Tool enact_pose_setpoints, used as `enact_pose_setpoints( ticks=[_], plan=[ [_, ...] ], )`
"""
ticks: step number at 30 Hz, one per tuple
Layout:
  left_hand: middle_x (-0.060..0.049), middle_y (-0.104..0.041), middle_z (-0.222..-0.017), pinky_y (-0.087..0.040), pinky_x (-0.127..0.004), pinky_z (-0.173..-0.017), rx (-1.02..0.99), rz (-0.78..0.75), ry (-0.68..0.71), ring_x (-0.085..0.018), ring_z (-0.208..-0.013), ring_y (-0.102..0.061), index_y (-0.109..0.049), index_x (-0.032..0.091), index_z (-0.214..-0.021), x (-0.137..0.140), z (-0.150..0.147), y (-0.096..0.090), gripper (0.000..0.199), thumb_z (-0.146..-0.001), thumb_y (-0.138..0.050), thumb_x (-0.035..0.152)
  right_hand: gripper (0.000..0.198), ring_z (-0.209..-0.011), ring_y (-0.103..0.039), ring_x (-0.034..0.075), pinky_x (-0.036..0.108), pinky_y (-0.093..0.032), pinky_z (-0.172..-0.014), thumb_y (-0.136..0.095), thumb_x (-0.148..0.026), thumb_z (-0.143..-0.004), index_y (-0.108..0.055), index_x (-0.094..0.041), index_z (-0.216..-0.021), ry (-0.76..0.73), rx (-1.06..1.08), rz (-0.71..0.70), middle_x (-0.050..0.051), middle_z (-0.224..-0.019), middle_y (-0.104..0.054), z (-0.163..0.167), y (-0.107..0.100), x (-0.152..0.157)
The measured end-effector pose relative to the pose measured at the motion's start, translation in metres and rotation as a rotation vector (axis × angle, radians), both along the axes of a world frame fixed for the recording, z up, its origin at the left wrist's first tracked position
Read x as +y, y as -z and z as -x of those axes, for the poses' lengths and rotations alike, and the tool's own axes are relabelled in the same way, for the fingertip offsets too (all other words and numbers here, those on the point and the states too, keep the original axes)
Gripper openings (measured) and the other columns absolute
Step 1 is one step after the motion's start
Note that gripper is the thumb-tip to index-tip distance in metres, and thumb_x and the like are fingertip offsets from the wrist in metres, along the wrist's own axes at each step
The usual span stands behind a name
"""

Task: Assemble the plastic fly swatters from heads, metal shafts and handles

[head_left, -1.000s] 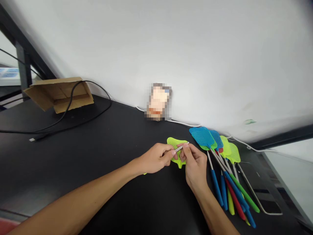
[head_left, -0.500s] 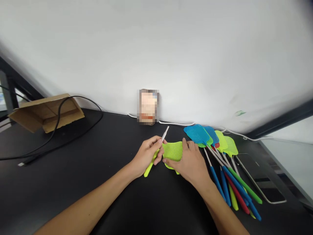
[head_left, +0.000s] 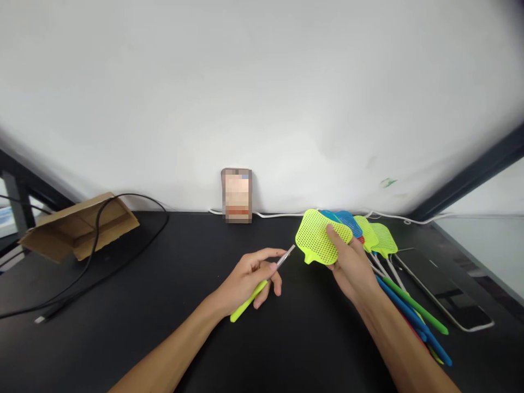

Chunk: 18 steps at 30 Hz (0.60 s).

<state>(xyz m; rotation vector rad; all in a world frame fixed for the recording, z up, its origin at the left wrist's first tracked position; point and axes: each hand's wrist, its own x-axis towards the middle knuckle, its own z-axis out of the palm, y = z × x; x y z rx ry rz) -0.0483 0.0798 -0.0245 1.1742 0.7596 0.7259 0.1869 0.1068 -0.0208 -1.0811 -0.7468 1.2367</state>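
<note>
Lime head (head_left: 313, 237), one, pinched in right hand (head_left: 354, 265); two lime swatters (head_left: 383, 240) just beyond that grip. I see left hand (head_left: 248, 275) clasping one handle (head_left: 244, 307).

Glossy metal rod (head_left: 285, 257); matt cardboard box (head_left: 77, 222); swatter head (head_left: 317, 238) seemingly plastic.

Gripped in the right hand (head_left: 354, 266) by its right side, with the thumb across the face: a lime-yellow swatter head (head_left: 317, 238), rounded at the corners, pierced with rows of small holes, tilted, with its short neck (head_left: 309, 258) pointing down and leftward. Pinched in the left hand (head_left: 249, 279): a lime-yellow handle (head_left: 244, 307) bearing a slim silver rod (head_left: 285, 256), slanting from lower left to upper right. Appears just beside the swatter head at the rod's bare tip, without entering the neck.
</note>
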Motion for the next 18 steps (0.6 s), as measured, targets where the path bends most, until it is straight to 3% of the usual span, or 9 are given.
enact_pose_setpoints(
  ticks=[5,10,18],
  plan=[
    [-0.006,-0.072,-0.077,-0.037,-0.019,-0.040,0.038,-0.042,0.018,-0.007,-0.038,-0.053,-0.055,0.014,-0.138,0.0001,0.0002,-0.0019,0.047,-0.099,-0.057,0.039,0.028,-0.079,-0.068,0.020,0.029,-0.051,-0.055,-0.080,-0.046,-0.082,-0.072,-0.024,-0.099,-0.053,0.191,-0.085,0.004,-0.100,-0.075,0.0099,-0.0049,-0.0029],
    [-0.004,-0.071,-0.075,-0.040,-0.019,-0.045,0.082,-0.098,0.025,-0.006,-0.040,-0.053,-0.059,0.015,-0.134,0.0000,-0.0004,-0.0041,0.043,-0.096,-0.062,0.037,0.030,-0.089,-0.070,0.022,0.032,-0.054,-0.064,-0.081,-0.046,-0.080,-0.072,-0.026,-0.101,-0.089,0.293,-0.109,0.003,-0.106,-0.075,0.0092,-0.0055,-0.0029],
    [-0.004,-0.071,-0.075,-0.038,-0.019,-0.045,0.082,-0.091,0.020,-0.006,-0.040,-0.052,-0.060,0.015,-0.134,0.0007,-0.0005,-0.0042,0.044,-0.095,-0.063,0.036,0.030,-0.093,-0.071,0.022,0.036,-0.057,-0.074,-0.079,-0.049,-0.082,-0.072,-0.028,-0.102,-0.089,0.283,-0.120,0.002,-0.110,-0.075,0.0064,-0.0030,-0.0007]
  ],
)
